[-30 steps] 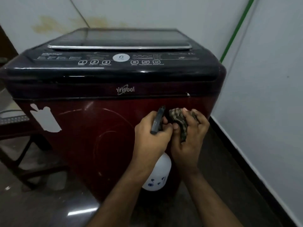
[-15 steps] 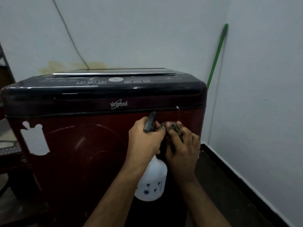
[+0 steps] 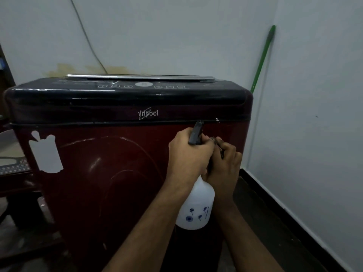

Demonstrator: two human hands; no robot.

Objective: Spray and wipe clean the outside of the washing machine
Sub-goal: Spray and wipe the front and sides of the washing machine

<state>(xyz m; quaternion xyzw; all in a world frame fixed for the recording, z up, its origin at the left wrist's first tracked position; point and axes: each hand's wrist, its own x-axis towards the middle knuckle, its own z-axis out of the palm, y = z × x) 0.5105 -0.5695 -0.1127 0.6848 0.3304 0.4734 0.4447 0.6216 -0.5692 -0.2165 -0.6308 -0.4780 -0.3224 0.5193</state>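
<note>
A dark red top-load washing machine with a black control top fills the left and middle of the head view. My left hand is wrapped around the neck of a white spray bottle with small blue flowers; its dark trigger head points at the machine's upper right front. My right hand is pressed against the left, fingers curled over a dark patterned cloth that barely shows. Both hands hover close to the red front panel.
A green pole leans in the corner behind the machine. A white wall with a black skirting board runs close on the right. Dark wooden furniture stands at the left. A white sticker marks the front panel.
The view has dropped lower and tilted up, so the machine's top looks flatter. Both hands have stayed together near the upper right front, and the cloth is more bunched inside the right hand.
</note>
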